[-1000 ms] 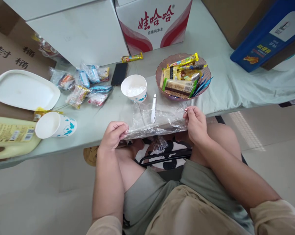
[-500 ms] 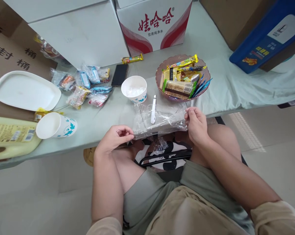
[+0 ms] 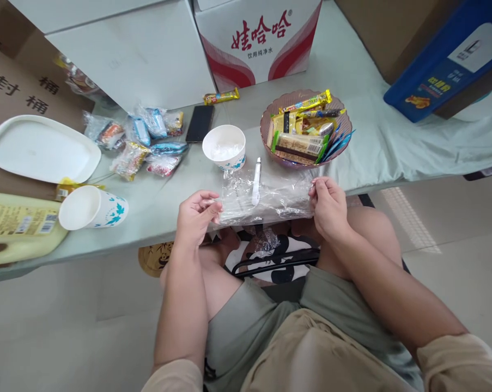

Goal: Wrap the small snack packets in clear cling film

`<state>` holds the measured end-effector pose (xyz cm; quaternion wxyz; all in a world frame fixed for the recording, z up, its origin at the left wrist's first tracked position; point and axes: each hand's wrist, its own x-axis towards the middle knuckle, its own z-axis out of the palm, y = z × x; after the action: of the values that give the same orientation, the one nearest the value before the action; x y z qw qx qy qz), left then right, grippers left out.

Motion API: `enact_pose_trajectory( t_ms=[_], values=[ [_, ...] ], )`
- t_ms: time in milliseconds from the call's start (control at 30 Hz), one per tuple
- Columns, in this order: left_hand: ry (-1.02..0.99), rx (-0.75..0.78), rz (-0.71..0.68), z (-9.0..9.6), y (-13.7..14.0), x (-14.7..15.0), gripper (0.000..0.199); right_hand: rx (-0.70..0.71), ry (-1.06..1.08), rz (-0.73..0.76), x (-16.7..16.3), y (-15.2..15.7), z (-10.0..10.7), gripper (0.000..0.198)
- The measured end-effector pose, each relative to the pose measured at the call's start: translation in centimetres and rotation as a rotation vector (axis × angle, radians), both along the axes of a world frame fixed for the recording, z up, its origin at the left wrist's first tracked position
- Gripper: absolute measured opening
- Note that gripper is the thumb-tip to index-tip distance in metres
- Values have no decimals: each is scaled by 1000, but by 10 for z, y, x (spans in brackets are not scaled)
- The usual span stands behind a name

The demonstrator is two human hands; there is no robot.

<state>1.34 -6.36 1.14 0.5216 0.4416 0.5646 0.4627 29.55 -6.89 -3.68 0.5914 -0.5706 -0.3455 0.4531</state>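
Observation:
A clear plastic bag (image 3: 278, 202) lies flat along the front edge of the table, stretched between my two hands. My left hand (image 3: 197, 213) pinches its left end between thumb and fingers. At the other end, my right hand (image 3: 328, 200) grips the bag's right edge, fingers curled. On the plastic rests a white utility knife (image 3: 256, 182), its tip pointing away from me. Just behind the bag stands a paper cup (image 3: 224, 147) with crumpled clear plastic inside. A pink scalloped bowl (image 3: 266, 133) full of wrapped snacks sits beyond my right hand.
Several small wrapped packets (image 3: 131, 160) lie at the left, near a phone (image 3: 200, 124) and a white tray (image 3: 41, 147). Another paper cup (image 3: 93, 208) tips beside a yellow jug (image 3: 20, 228). White boxes (image 3: 257, 43) line the back; a blue container (image 3: 445, 65) stands right.
My left hand has shifted slightly up and to the right, changing its grip at the bag's left end. My right hand stays nearly in place.

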Motion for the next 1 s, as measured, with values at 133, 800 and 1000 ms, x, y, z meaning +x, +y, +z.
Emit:
enact_pose_trajectory(
  t_ms=[133, 800, 1000],
  values=[
    [85, 14, 66, 0, 1, -10, 49, 4, 80, -65, -1, 3, 4, 41],
    [-15, 20, 184, 4, -1, 21, 33, 26, 65, -62, -7, -2, 6, 36],
    [47, -15, 61, 5, 1, 3, 47, 8, 95, -63, -8, 0, 8, 38]
  ],
)
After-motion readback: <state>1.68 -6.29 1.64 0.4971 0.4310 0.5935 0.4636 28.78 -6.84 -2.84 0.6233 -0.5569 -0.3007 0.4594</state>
